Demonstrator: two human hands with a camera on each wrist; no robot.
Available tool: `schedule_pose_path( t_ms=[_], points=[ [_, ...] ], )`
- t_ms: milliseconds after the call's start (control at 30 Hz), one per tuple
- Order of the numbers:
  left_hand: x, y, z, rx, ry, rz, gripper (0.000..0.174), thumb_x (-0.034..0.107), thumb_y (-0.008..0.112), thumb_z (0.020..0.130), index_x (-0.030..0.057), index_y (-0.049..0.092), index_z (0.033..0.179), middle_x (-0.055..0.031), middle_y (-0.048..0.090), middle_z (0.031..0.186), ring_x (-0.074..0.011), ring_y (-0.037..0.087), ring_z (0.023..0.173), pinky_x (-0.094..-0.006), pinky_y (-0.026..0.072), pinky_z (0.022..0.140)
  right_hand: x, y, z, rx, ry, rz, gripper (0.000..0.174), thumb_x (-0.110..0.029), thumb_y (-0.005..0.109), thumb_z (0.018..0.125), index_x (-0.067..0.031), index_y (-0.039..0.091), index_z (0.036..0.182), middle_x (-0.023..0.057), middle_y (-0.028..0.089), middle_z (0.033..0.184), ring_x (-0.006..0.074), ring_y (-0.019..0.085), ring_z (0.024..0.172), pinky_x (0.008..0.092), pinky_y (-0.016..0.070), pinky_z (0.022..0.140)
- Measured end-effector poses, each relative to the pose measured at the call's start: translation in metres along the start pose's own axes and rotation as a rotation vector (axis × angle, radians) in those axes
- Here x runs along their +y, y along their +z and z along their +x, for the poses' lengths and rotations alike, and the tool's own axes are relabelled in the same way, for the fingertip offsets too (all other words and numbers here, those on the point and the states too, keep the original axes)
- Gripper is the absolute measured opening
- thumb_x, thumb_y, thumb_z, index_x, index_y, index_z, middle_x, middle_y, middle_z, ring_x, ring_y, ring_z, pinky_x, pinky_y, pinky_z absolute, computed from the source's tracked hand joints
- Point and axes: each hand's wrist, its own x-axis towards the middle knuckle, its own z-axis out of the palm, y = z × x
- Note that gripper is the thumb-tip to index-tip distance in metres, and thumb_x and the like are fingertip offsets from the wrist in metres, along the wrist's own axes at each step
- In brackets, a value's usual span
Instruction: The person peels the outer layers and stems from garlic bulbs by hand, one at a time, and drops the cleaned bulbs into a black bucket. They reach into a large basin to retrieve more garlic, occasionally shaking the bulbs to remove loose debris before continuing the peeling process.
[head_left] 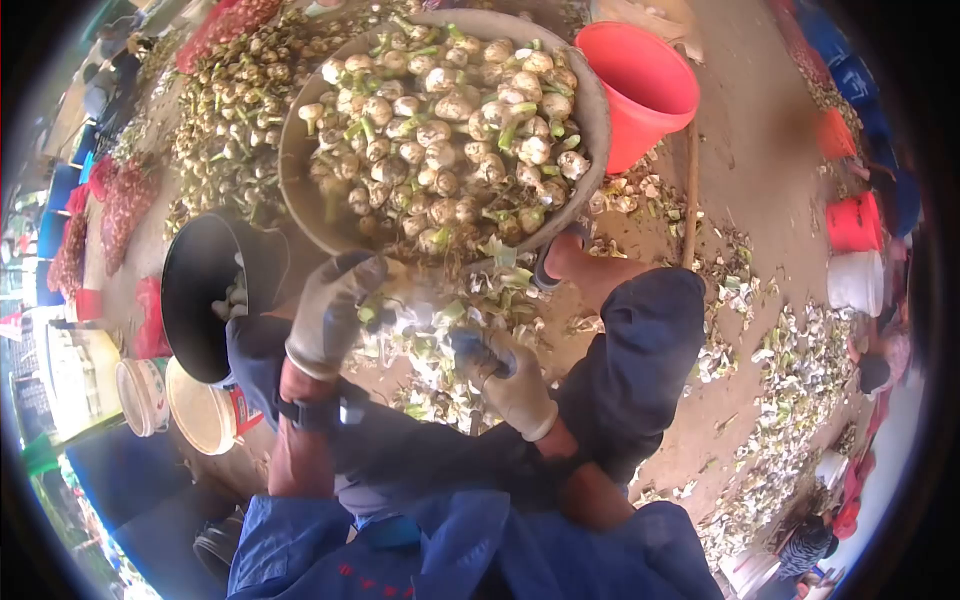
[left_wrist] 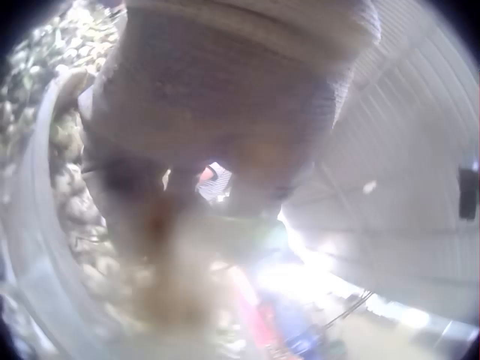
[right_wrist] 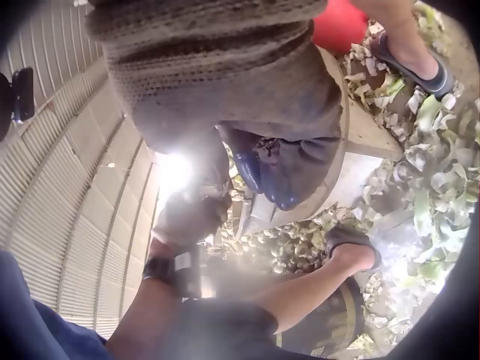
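Note:
A wide round tub heaped with dirty garlic bulbs stands in front of the person. By its near rim the gloved left hand grips a tan, blurred garlic bulb, its fingers partly hiding it. To the right and closer to the body is the gloved right hand, over the lap. Its blue-coated fingers are curled in toward the palm; whatever lies behind them is hidden. Loose peels and leaf trimmings cover the ground between the legs.
A black bucket with a few white bulbs inside stands at the left knee. Beyond the tub's right side is a red bucket, with a wooden pole below it. Lidded pails stand at left; more garlic is piled behind.

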Motion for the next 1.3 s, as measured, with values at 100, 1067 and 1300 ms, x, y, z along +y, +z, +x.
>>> schedule_pose_path(
  t_ms=[100, 1067, 1300],
  points=[
    [-0.008, 0.028, -0.051, -0.003, -0.180, -0.071, 0.046, 0.046, 0.060, 0.102, 0.0025, 0.067, 0.112, -0.0019, 0.070, 0.083, -0.0062, 0.060, 0.063, -0.0198, 0.0416, 0.052, -0.029, 0.004, -0.014, 0.001, -0.126, -0.161, 0.036, -0.004, 0.076, 0.089, 0.0023, 0.066, 0.124, 0.0146, 0.069, 0.112, 0.0195, 0.069, 0.098, 0.0307, 0.0528, 0.088],
    [-0.057, 0.065, -0.107, -0.066, 0.305, 0.387, 0.060, 0.001, 0.083, 0.079, -0.0099, 0.059, 0.133, -0.0104, 0.066, 0.118, -0.0152, 0.063, 0.109, -0.0315, 0.0523, 0.097, -0.045, -0.026, -0.033, -0.061, -0.069, 0.047, 0.019, -0.011, 0.073, 0.094, 0.0032, 0.071, 0.107, 0.0056, 0.072, 0.089, 0.0089, 0.062, 0.083, 0.0270, 0.0511, 0.077],
    [-0.052, 0.065, -0.109, -0.142, 0.173, 0.260, 0.069, 0.004, 0.086, 0.076, -0.0088, 0.056, 0.137, -0.0137, 0.068, 0.118, -0.0211, 0.066, 0.109, -0.0319, 0.0524, 0.096, -0.027, -0.022, -0.029, -0.043, -0.263, -0.310, 0.011, -0.005, 0.073, 0.090, 0.0037, 0.067, 0.094, 0.0061, 0.061, 0.076, 0.0093, 0.049, 0.070, 0.0316, 0.0439, 0.063]
  ],
)
